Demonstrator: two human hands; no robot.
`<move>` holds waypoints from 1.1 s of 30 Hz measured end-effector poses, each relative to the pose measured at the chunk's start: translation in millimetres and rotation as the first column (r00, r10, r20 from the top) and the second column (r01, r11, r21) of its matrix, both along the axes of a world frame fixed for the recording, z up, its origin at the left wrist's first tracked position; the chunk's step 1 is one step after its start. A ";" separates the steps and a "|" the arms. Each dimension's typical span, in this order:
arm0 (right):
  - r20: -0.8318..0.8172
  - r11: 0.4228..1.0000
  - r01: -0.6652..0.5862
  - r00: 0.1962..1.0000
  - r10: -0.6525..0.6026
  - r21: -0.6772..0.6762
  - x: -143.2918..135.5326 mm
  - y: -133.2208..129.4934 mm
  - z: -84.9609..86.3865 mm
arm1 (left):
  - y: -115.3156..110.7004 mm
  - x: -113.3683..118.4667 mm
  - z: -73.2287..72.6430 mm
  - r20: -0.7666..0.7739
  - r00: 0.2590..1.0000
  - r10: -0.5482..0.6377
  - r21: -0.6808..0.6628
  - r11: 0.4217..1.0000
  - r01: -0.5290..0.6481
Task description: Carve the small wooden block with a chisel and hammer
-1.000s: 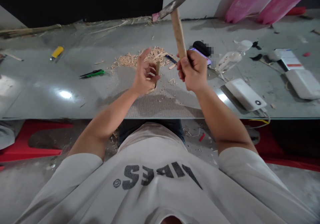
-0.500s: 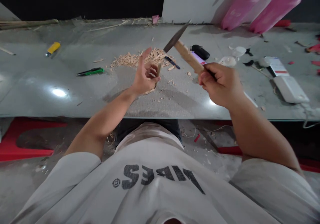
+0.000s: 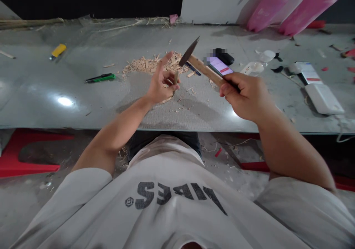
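Note:
My right hand (image 3: 245, 93) is closed around the wooden handle of a hammer (image 3: 206, 70). Its dark head narrows to a point at the far end, and the striking end is just above the stick in my other hand. In my left hand (image 3: 162, 88), a thin light-coloured stick (image 3: 176, 77) stands roughly upright, pinched between thumb and fingers, with the index finger stretched away. Its lower end is hidden by the hand. A pale piece of wood (image 3: 166, 100) shows under this hand on the table. Behind it lies a heap of wood chips (image 3: 144, 64).
A green cutter knife (image 3: 100, 78) and a yellow-handled tool (image 3: 58, 51) lie to the left. Behind the hammer are a phone (image 3: 220, 66) and a black rounded object (image 3: 225, 56). A white device (image 3: 324, 98) lies right; pink objects (image 3: 271, 8) stand at the back.
The hammer has come down and slightly left, its head now closer to the top of the stick. My left hand keeps its pinch, almost still. More of the phone shows.

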State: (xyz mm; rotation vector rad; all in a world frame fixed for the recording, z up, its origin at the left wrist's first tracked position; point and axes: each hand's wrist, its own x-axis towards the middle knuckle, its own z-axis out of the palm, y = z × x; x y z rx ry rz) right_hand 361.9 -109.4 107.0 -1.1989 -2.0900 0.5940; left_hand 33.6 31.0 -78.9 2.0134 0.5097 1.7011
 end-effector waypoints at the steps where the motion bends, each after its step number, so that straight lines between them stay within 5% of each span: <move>1: -0.001 1.000 0.001 1.000 -0.001 0.010 -0.6 -0.2 1.0 | -0.7 -1.3 2.5 -0.031 0.999 0.019 -0.031 0.999 -0.020; 21: 0.002 0.999 0.017 1.000 -0.017 -0.040 -4.3 -7.0 -1.2 | -12.0 -19.0 23.9 -0.094 0.988 -0.123 -0.268 0.959 0.094; 28: 0.002 1.000 0.022 1.000 -0.022 -0.015 -3.5 -6.3 -3.7 | -4.4 -21.9 14.1 -0.098 0.983 -0.154 -0.175 0.975 0.135; 33: 0.026 0.998 -0.037 0.999 0.038 -0.057 -7.2 -8.9 -0.4 | -2.0 -25.6 10.0 -0.126 0.985 -0.121 -0.228 0.969 0.090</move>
